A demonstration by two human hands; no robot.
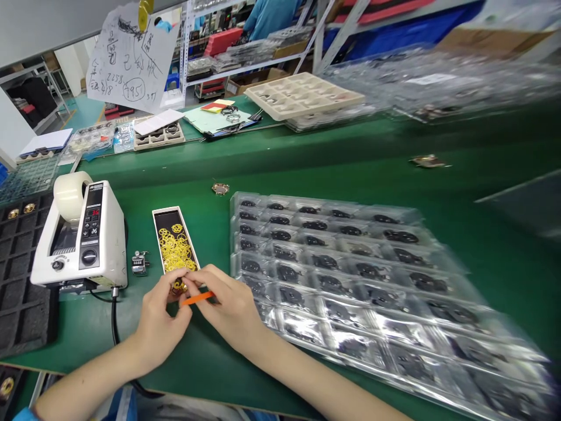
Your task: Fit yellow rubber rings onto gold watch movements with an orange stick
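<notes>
Both hands meet over the near end of a narrow white-rimmed box (190,241) that holds a heap of thin yellow rings (175,248). My left hand (161,320) is closed, its thumb and fingertips drawn together; what they grip is too small to name. A thin orange stick (197,298) pokes out of my right hand (234,307), which is closed around it with the fingertips touching those of the left. Between the hands shows a small gold-coloured bit (179,285); whether it is held or lies in the box, I cannot tell.
Left stand a white tape dispenser (103,234), a small metal counter (139,263) and a black compartment tray (26,292). Clear plastic trays (324,280) with black-faced watch parts fill the right side. Gold-coloured watch pieces (220,189) lie farther back. A raised ledge carries a beige tray (304,96).
</notes>
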